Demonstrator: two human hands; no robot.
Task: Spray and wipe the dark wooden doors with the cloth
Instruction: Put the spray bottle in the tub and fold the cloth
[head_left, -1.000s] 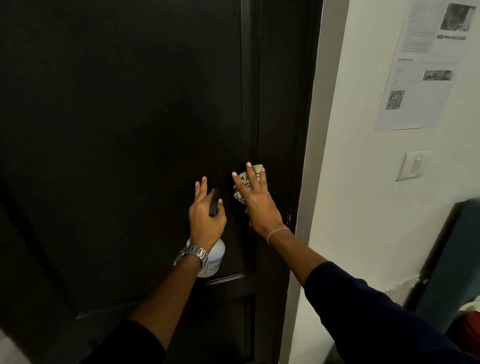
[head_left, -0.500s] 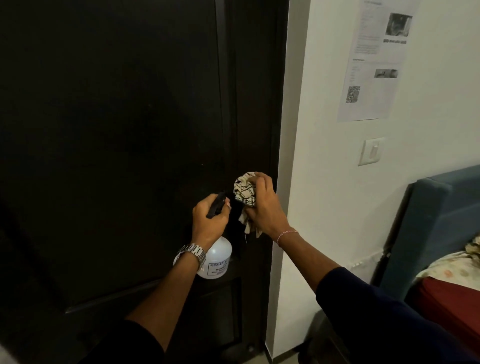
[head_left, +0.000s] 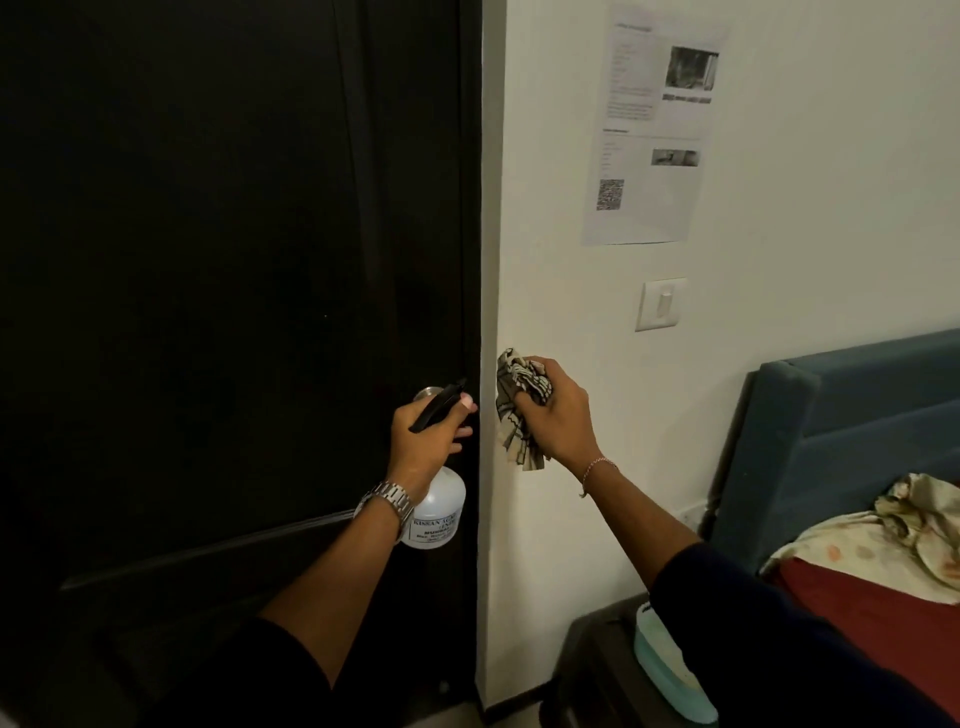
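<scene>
my left hand (head_left: 423, 441) is curled round the black trigger head of a white plastic spray bottle (head_left: 439, 512), thumb on top and one finger hooked at the front; the bottle's round printed body hangs below my wrist, beside the metal wristwatch (head_left: 387, 499). a small round metal knob (head_left: 428, 392) shows just above and behind that hand's knuckles. the dark wooden door (head_left: 208, 260) fills everything to the left of this hand and runs up above it, its right edge just beyond my fingertips. my right hand (head_left: 558, 415) is clenched on a crumpled checked beige-and-black cloth (head_left: 519, 410), which bunches out of the top of the fist and trails down below it. the cloth is off the door, in front of the white wall (head_left: 561, 291) just right of the door edge; i cannot tell whether it touches the wall. up and right of that hand are a white wall switch (head_left: 661, 304) and a printed paper sheet (head_left: 654, 124). further right stands a blue padded headboard (head_left: 831, 426).
</scene>
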